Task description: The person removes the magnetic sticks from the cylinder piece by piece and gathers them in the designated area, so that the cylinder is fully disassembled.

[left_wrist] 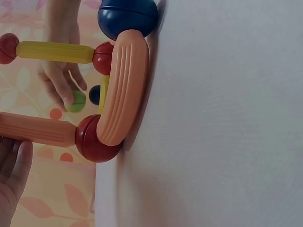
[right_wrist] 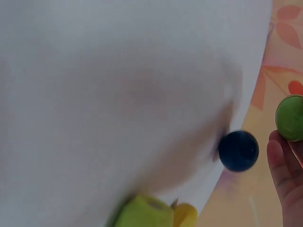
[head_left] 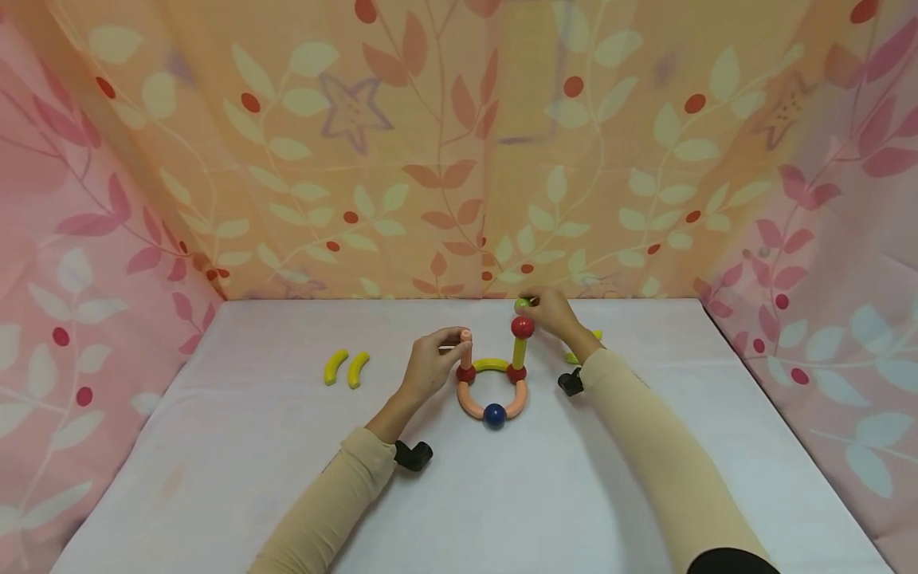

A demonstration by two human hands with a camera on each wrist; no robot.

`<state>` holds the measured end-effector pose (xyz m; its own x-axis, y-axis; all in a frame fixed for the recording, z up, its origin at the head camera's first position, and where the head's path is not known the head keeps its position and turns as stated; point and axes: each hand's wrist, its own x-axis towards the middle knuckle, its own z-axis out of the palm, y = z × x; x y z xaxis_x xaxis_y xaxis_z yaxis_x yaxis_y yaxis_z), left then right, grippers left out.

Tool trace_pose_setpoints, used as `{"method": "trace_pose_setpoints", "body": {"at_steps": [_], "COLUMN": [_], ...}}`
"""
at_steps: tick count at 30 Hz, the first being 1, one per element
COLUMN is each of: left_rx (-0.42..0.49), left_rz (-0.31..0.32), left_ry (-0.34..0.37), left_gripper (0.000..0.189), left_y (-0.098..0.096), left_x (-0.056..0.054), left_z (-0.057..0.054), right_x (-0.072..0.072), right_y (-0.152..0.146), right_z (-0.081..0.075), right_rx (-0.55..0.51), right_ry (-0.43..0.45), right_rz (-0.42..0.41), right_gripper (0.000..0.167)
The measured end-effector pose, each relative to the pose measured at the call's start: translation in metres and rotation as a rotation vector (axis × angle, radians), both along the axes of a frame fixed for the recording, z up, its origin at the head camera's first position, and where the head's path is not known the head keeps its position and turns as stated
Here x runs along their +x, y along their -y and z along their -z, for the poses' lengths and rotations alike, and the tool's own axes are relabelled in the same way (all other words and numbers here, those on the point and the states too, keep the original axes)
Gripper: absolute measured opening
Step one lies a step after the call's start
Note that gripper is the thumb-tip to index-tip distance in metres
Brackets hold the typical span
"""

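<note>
A ring of magnetic-looking toy pieces stands on the table: two curved salmon rods (left_wrist: 124, 90), a curved yellow rod (head_left: 491, 364), red balls (head_left: 516, 373) at the joints and a blue ball (head_left: 495, 415) in front. My left hand (head_left: 425, 368) pinches the upright salmon rod (head_left: 467, 357), whose lower end meets the ring's left red ball (left_wrist: 97, 139). At right, an upright yellow rod (head_left: 519, 353) bears a red ball (head_left: 523, 327). Behind it, my right hand (head_left: 551, 311) holds a green ball (right_wrist: 289, 118) in its fingertips, apart from the structure.
Two curved yellow rods (head_left: 335, 367) lie left of the left hand. More yellow pieces (head_left: 597, 335) lie by the right wrist, partly hidden. In the right wrist view a loose dark blue ball (right_wrist: 238, 151) rests near the table's far edge. Patterned cloth (head_left: 445, 159) hangs behind.
</note>
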<state>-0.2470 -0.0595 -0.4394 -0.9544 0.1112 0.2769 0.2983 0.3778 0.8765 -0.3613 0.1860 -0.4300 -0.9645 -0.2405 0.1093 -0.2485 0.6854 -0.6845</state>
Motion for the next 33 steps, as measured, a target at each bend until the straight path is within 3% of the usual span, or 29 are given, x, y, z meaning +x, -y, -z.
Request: {"method": "trace_pose_setpoints", "body": {"at_steps": [5, 18, 33], "left_rx": [0.0, -0.002, 0.0], "left_rz": [0.001, 0.002, 0.004], "left_ry": [-0.003, -0.015, -0.009], "left_gripper": [0.031, 0.032, 0.033], "left_y": [0.001, 0.002, 0.003], "left_x": [-0.002, -0.004, -0.003], "left_z": [0.002, 0.004, 0.002], "right_x": [-0.003, -0.004, 0.003], "right_y": [0.011, 0.027, 0.023], "right_z": [0.008, 0.017, 0.01], "right_rx": [-0.01, 0.104, 0.118], "right_ry": [0.037, 0.088, 0.112], "right_rz": [-0.034, -0.067, -0.085], "right_gripper": [0.037, 0.039, 0.042]}}
